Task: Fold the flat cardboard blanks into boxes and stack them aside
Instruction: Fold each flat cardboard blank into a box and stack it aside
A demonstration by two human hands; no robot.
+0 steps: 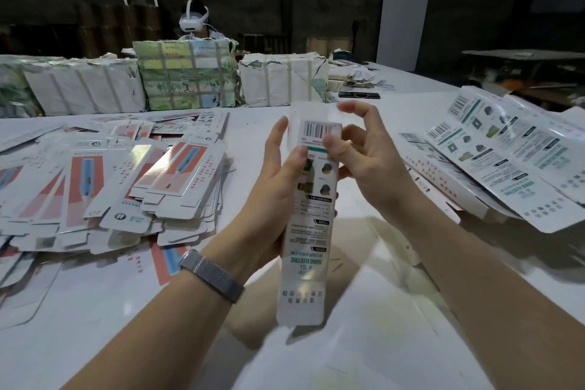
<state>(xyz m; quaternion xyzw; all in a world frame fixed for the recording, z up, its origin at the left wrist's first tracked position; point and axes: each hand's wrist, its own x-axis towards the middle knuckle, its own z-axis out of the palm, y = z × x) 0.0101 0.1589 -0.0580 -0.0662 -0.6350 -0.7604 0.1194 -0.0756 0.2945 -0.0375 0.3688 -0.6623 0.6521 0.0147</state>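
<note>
Long narrow box (311,215) upright at centre frame, above the white table (95,342), between both hands; left hand (278,174) at its 9 o'clock wrapping the side, thumb on the printed face; right hand (364,152) at 3 o'clock, thumb pinching the upper edge by the barcode, fingers curled loose above the top flap. Upside-down teal lettering, roughly "SONIC ELECTRIC", "X-2"; rest too small. Mesh band (211,275) on left wrist. Flat blanks (110,180) heaped at 9 o'clock, another pile (506,155) at 3 o'clock

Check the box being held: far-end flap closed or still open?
Open. The box is formed, but its far-end flap stands up, untucked. Left hand grips the body; right hand thumb is at the barcode.
</note>
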